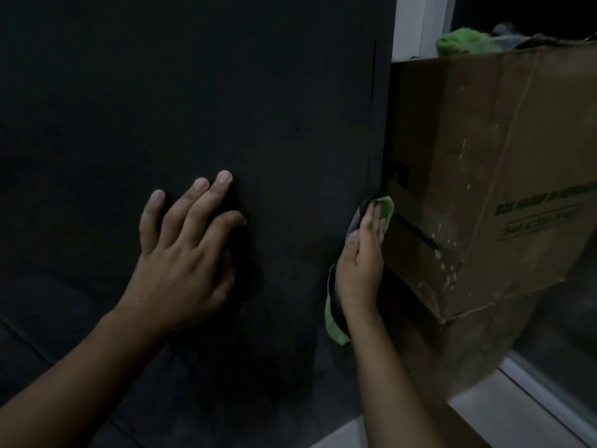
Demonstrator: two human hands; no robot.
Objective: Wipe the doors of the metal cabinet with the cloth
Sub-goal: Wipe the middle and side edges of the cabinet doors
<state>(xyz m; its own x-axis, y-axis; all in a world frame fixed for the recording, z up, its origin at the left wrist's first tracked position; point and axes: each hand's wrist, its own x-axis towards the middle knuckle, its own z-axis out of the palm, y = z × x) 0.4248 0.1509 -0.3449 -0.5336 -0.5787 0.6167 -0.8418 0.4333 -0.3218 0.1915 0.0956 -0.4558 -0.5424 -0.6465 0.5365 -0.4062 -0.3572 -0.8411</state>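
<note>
Green-and-grey cloth (335, 324) lay against the right edge of the black metal cabinet door (193, 92), pressed under the flat, straight-fingered right hand (360, 263); the left hand (184, 253) rested spread on the door, holding nothing

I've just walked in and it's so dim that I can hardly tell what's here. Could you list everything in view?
dark metal cabinet: one, black, fills the left and middle
green and grey cloth: one, at the cabinet's right edge, under the right hand
brown cardboard box: one, green print, right of the cabinet
bright green bundle: one, on top of the box, too blurred to identify
white frame: one, behind the box
left hand: one, fingers spread flat on the cabinet
right hand: one, straight fingers pressing the cloth
</note>
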